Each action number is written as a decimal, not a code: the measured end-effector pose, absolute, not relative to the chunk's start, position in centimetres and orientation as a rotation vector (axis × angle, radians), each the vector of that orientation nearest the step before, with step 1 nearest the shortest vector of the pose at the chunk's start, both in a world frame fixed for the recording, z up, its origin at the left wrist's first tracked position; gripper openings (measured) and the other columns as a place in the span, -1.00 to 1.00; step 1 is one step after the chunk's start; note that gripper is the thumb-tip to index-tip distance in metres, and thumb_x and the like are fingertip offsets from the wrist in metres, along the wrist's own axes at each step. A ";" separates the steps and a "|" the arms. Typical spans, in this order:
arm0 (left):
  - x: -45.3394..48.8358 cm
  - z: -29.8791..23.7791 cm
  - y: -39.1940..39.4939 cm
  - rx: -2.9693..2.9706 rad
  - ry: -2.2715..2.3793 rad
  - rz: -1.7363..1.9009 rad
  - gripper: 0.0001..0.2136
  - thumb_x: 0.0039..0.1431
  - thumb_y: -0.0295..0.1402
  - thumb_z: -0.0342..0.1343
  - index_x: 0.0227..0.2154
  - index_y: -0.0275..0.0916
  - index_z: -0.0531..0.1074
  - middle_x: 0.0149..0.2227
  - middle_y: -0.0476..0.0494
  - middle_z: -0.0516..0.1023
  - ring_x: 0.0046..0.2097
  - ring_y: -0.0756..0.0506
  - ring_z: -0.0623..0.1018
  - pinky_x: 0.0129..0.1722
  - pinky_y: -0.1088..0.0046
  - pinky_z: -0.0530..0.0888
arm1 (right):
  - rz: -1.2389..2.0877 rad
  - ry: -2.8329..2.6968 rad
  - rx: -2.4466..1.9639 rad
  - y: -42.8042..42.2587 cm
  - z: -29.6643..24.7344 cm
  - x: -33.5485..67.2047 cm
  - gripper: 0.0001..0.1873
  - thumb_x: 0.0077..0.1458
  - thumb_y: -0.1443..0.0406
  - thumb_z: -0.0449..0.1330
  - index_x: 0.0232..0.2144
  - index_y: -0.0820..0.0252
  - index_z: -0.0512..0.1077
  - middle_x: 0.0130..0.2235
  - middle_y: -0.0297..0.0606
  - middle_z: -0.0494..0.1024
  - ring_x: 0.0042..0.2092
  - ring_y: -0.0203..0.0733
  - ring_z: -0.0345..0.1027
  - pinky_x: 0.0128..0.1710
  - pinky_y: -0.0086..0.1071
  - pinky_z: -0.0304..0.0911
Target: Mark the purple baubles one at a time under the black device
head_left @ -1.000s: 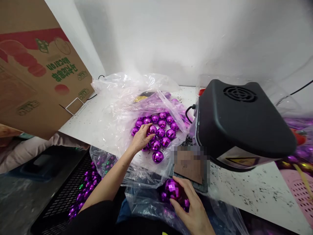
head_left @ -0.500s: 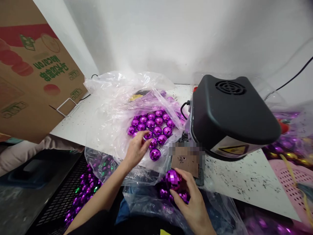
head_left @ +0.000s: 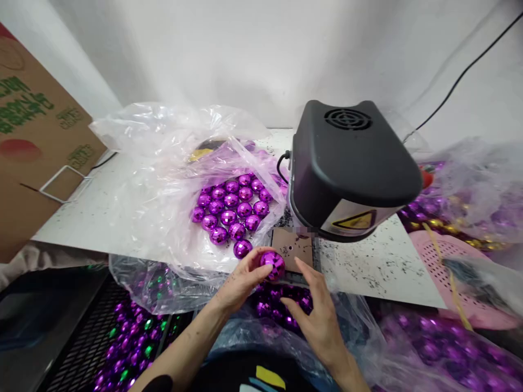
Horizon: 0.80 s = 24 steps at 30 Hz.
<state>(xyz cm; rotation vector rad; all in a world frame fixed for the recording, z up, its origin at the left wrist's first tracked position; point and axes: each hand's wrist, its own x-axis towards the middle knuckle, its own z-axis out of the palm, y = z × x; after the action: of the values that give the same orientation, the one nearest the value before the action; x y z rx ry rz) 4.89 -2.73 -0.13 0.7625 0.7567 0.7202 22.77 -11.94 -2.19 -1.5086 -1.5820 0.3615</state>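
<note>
A shiny purple faceted ball point(head_left: 272, 265) is pinched between the thumb and fingers of my left hand point(head_left: 247, 275), at the table's front edge. My right hand point(head_left: 314, 310) is open just to the right, thumb and fingers apart with nothing between them. Behind it lies a brown board point(head_left: 292, 247) with a small hole, under the black machine point(head_left: 351, 169). More purple balls point(head_left: 229, 217) sit in an opened clear plastic bag point(head_left: 159, 201) on the left. Below my hands, purple balls point(head_left: 281, 305) rest in clear plastic over my lap.
A printed cardboard box point(head_left: 36, 147) stands at the left. Below it, a black crate point(head_left: 77, 332) holds purple and green beads. At the right are a pink perforated basket point(head_left: 439, 261) and bagged purple and gold beads point(head_left: 457, 212). Dark specks litter the white table point(head_left: 379, 272).
My left hand has come from the bagged balls toward the right and now holds a ball. My right hand, which held a ball, is now open. The view has shifted right.
</note>
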 end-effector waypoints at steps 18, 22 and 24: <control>8.4 -3.0 1.6 1.376 0.903 0.836 -0.56 0.26 -0.12 0.23 0.13 -0.16 0.43 0.13 -0.19 0.54 0.18 -0.23 0.50 0.22 0.17 0.40 | 0.607 -1.322 -1.554 -12.4 -1.1 26.4 -0.71 0.31 0.12 0.15 -0.10 0.18 0.52 -0.16 -0.18 0.52 -0.17 -0.31 0.44 -0.15 -0.49 0.42; 9.1 -3.1 1.4 1.703 0.992 0.779 -0.59 0.29 -0.20 0.20 0.15 -0.18 0.40 0.13 -0.22 0.54 0.15 -0.24 0.52 0.22 0.14 0.40 | 0.597 -1.307 -1.559 -12.3 -0.7 26.9 -0.74 0.32 0.15 0.14 -0.08 0.15 0.51 -0.15 -0.21 0.51 -0.12 -0.32 0.44 -0.12 -0.51 0.41; 9.4 -3.1 1.2 1.831 1.030 0.777 -0.61 0.30 -0.23 0.19 0.14 -0.20 0.40 0.11 -0.23 0.55 0.14 -0.24 0.52 0.20 0.15 0.41 | 0.588 -1.306 -1.556 -12.4 -0.8 27.0 -0.75 0.32 0.15 0.14 -0.08 0.13 0.50 -0.15 -0.23 0.51 -0.11 -0.34 0.44 -0.11 -0.53 0.40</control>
<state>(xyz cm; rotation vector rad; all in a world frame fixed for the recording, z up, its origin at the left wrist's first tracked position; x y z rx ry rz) 9.41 1.23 -3.15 1.8312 1.0302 0.7773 27.00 -12.41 -0.81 -1.5561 -1.3059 0.5881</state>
